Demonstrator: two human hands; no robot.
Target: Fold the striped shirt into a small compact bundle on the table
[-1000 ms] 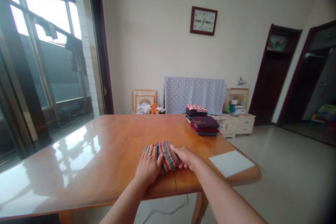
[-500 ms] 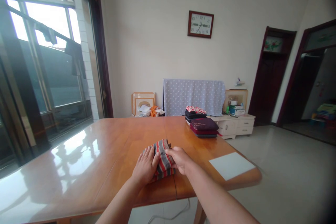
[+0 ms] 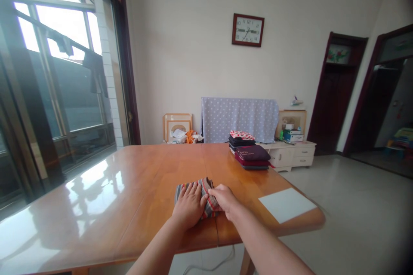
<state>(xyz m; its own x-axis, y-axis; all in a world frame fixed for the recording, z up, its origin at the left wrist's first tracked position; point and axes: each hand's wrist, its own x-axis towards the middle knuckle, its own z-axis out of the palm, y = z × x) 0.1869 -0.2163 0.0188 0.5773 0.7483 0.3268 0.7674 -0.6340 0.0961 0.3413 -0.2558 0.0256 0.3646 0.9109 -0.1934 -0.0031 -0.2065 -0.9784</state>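
A striped garment (image 3: 206, 185) in grey, red and beige lies bunched into a small folded bundle near the front edge of the wooden table (image 3: 155, 167). Flat on top of it rests my left hand (image 3: 190, 206), fingers extended and slightly apart. My right hand (image 3: 224, 200) pinches the bundle's right end between thumb and fingers. Its fingertips are partly hidden under the cloth. What kind of garment it is, I cannot tell.
Folded clothes (image 3: 251, 153) are stacked in two piles toward the table's far right. A white sheet (image 3: 287, 204) lies by the right edge. Behind the table stand a cloth-draped object (image 3: 238, 116) and a white cabinet (image 3: 292, 154). A cable (image 3: 209, 268) runs across the floor.
My left hand has slid right and pressed flatter over the striped garment, which now lies lower. The right hand keeps its pinch on the right end.
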